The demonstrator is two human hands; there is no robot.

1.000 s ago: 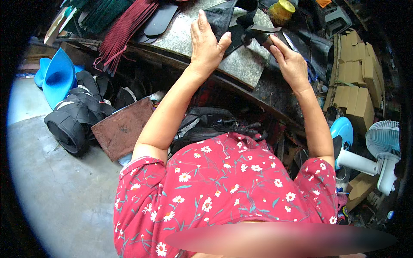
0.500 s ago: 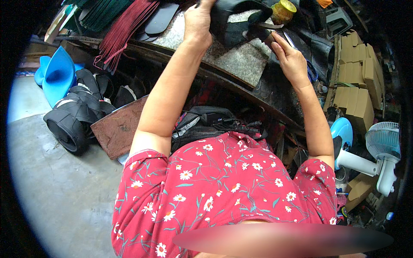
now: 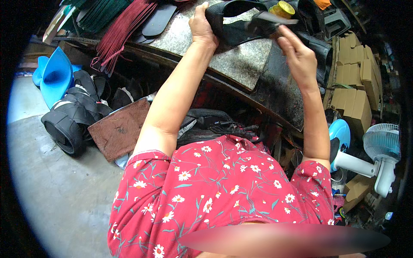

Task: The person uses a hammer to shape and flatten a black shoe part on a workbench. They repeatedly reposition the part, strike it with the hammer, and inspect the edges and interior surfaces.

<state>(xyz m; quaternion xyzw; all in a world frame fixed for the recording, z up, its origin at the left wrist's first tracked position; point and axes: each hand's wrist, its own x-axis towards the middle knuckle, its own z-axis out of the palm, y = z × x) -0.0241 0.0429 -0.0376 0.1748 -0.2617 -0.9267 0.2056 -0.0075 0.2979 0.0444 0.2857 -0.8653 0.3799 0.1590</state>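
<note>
My left hand is closed on the near-left edge of a black sandal. The sandal is held up over the workbench, its wide strap arching at the top. At its right end my right hand pinches a slim tool with a brown handle, its fingertips close to the sandal. A grey, blade-like strip shows just above those fingertips, smeared by motion; I cannot tell whether it belongs to the tool. Behind it stands a yellow jar.
A speckled grey board lies on the workbench. Red strips and dark grey soles are at its left. Black sandals and a brown slab are near the floor. Cardboard boxes and a fan stand right.
My right hand has moved a little right and down, away from the sandal's middle. The sandal has turned, showing more of its strap opening. The grey strip has swung upward.
</note>
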